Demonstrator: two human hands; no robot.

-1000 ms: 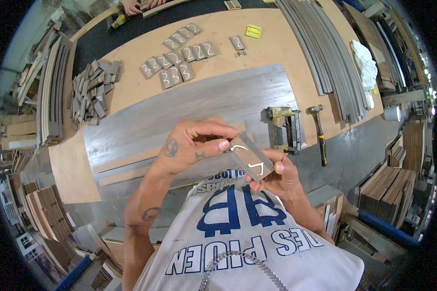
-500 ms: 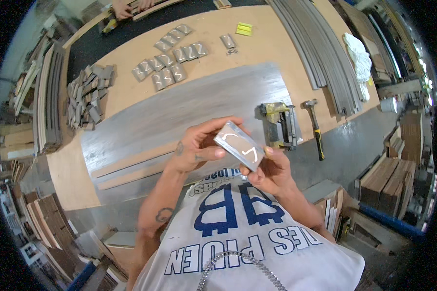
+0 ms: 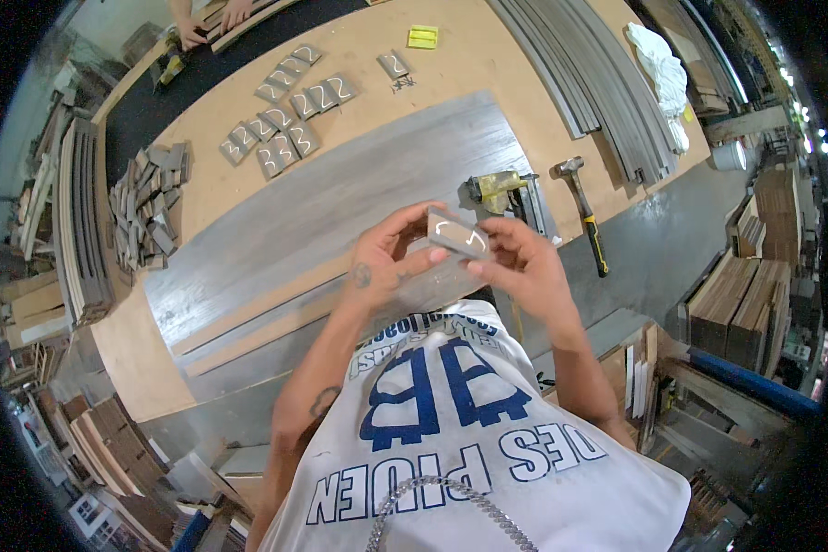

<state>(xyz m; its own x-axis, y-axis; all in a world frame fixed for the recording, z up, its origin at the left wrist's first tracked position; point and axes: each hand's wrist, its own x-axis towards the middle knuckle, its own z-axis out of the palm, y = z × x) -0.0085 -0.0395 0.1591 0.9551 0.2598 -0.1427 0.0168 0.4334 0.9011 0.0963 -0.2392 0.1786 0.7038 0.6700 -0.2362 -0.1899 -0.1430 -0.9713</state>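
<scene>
Between both hands I hold a small grey block point(image 3: 458, 236) with a white curved mark on its upper face. My left hand point(image 3: 397, 250) grips its left end, thumb along the near edge. My right hand point(image 3: 517, 264) pinches the opposite end between thumb and fingers. Below them lies a long grey board point(image 3: 322, 202) on the table, with tan strips point(image 3: 258, 322) along its near side. A nail gun point(image 3: 501, 190) with yellow wrapping rests just beyond my right hand. To its right is a hammer point(image 3: 583, 213) with a black and yellow handle.
Several marked grey blocks point(image 3: 290, 106) lie in rows beyond the board, with a lone block point(image 3: 395, 63) and a yellow item point(image 3: 422, 37) farther right. Loose offcuts point(image 3: 145, 204) are heaped at left. Long grey strips point(image 3: 589, 83) line the right. Another person's hands point(image 3: 236, 13) show at far left.
The block has tipped and risen slightly in my hands, and my right hand has moved up around its end. The view has shifted, so the table things sit farther left.
</scene>
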